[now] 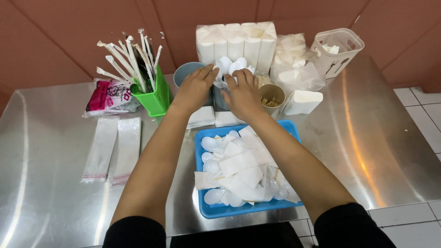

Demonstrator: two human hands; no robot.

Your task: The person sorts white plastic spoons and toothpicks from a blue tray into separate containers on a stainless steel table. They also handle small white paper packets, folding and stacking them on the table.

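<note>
The shiny steel table has open room on its left near part and along its right side, while its far edge against the wall is crowded. Both hands reach to the far middle: the left hand rests its fingers on the rim of a grey round cup, and the right hand closes its fingers around a bunch of white plastic spoons standing just beyond it. A blue plastic tray of spoons and white folded napkins lies near, beneath the forearms. A green slotted basket of paper-wrapped straws stands left.
</note>
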